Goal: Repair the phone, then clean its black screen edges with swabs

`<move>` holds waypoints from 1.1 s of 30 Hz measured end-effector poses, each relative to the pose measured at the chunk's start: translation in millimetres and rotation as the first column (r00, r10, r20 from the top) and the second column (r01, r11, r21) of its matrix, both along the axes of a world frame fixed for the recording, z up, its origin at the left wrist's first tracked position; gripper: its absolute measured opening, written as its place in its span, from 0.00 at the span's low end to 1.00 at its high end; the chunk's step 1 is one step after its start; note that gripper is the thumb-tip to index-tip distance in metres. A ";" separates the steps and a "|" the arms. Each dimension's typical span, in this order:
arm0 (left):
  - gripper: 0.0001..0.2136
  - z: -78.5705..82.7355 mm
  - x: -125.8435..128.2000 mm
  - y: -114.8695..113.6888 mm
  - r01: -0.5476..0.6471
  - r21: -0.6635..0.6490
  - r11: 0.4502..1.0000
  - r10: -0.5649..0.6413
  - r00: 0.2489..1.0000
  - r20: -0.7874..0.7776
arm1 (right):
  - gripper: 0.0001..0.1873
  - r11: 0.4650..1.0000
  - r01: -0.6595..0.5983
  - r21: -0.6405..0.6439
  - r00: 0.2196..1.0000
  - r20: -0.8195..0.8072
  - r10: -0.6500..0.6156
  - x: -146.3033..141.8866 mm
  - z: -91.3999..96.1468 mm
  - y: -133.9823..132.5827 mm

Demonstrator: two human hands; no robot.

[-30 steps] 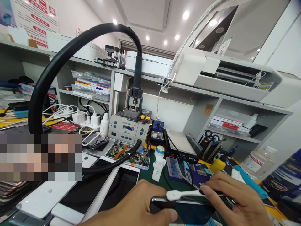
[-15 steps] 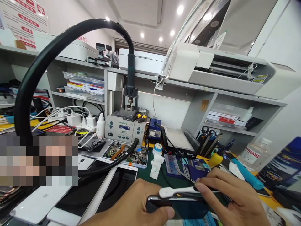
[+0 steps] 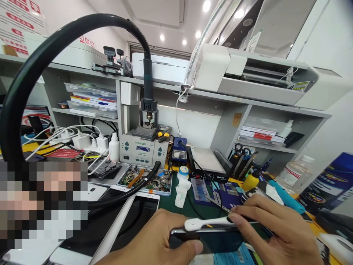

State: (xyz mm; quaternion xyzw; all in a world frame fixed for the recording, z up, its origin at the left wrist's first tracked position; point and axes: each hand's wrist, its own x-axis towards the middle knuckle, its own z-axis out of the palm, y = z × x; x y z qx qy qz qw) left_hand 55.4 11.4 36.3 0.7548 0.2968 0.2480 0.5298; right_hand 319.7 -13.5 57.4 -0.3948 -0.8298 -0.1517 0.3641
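Grey shelving (image 3: pixel 237 94) backs a crowded tabletop (image 3: pixel 168 201), green-surfaced in the middle, yellow toward the sides; downlights overhead. Far left: thick black hose (image 3: pixel 7 106) arching up and over to a handle stood upright in its holder; lower left corner pixelated. White chargers (image 3: pixel 82 141) with trailing cables, then a white squeeze bottle (image 3: pixel 114 148). Next, a grey rework station (image 3: pixel 132 149), and in front of it a tray of circuit parts (image 3: pixel 167 188). White-framed phone (image 3: pixel 143 211) lies screen up nearer the front. Left hand (image 3: pixel 165 233) comes in just right of it, closed around the left end of a dark phone (image 3: pixel 220 241), thumb across the front face. Dark phone is held up off the tabletop, front and right of centre, long edge uppermost. White tool (image 3: pixel 211 222) lies along that edge, rounded head by the left hand's fingers; contact along its full length unclear. Behind: blue-and-white jar (image 3: pixel 183 172), crumpled tissue (image 3: pixel 181 195), flat heating plate (image 3: pixel 205 162). Right hand (image 3: pixel 275 228) pinches the tool's other end between thumb and forefinger. Farther right: yellow bottle (image 3: pixel 250 181), clear labelled bottle (image 3: pixel 294 173).
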 end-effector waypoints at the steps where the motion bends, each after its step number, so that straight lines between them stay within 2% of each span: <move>1: 0.14 0.1 0.0 -0.7 -0.008 0.001 1.000 0.008 1.000 -0.003 | 0.04 1.000 0.006 0.017 1.000 0.007 -0.006 0.7 1.0 -0.1; 8: 0.17 -0.2 0.0 -8.1 -0.146 0.052 0.988 0.148 0.988 -0.042 | 0.03 0.994 0.021 0.108 0.998 0.063 -0.028 9.8 9.2 1.3; 16: 0.15 -8.4 -2.6 4.1 -0.093 0.083 0.992 0.097 0.994 -0.047 | 0.04 0.992 0.005 0.129 0.994 0.107 -0.018 21.6 15.7 2.2; 21: 0.14 -16.1 -3.5 4.0 -0.109 0.091 0.990 0.112 0.993 -0.027 | 0.02 0.998 -0.017 0.063 0.996 0.084 0.012 28.4 16.5 4.2; 24: 0.14 -13.4 -2.8 3.1 -0.129 0.097 0.987 0.132 0.991 -0.020 | 0.03 0.999 -0.014 0.039 0.999 0.043 0.012 28.6 13.9 5.7; 30: 0.13 -6.3 -1.3 3.7 0.025 0.046 0.999 -0.024 0.999 -0.021 | 0.03 1.000 -0.009 0.005 1.000 0.007 0.009 20.6 5.1 6.3; 33: 0.13 -11.6 -1.7 4.6 -0.052 0.068 0.996 0.054 0.998 -0.030 | 0.03 1.000 0.001 0.030 1.000 0.005 -0.001 15.3 3.6 5.6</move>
